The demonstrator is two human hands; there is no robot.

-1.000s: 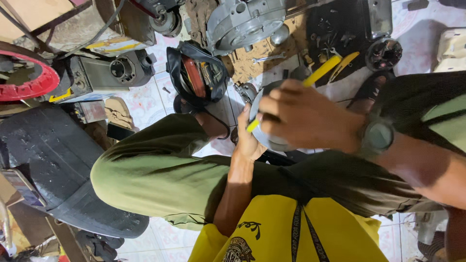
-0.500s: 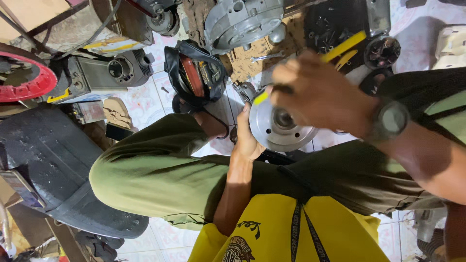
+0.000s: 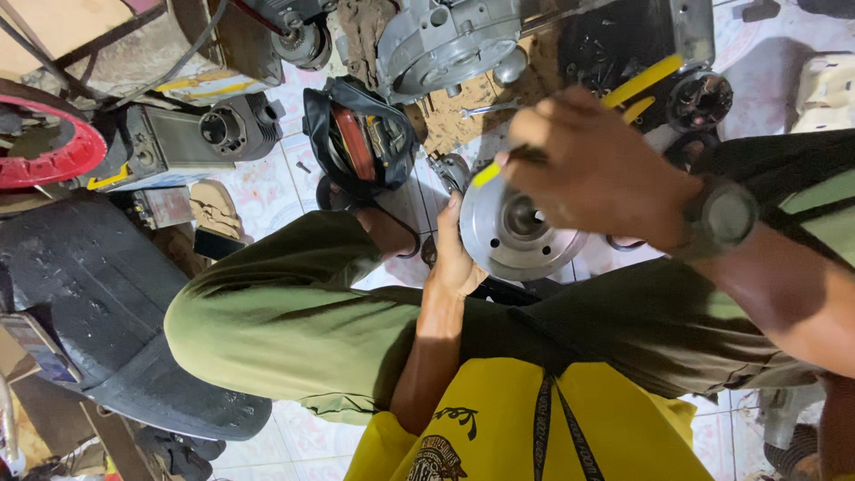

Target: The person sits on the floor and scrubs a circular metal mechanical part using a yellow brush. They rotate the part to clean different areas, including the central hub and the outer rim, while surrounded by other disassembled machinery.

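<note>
Above the knees, a round metal disc (image 3: pixel 517 230) is propped by the left hand (image 3: pixel 456 254), fingers curled on its rim. A yellow tool (image 3: pixel 641 82) is clamped in the right hand (image 3: pixel 592 169). Slip risk: the disc is braced one-sided only.

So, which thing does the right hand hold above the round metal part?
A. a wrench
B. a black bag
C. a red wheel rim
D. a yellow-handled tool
D: the right hand grips a yellow-handled tool over the round metal part, which the left hand steadies.
</note>
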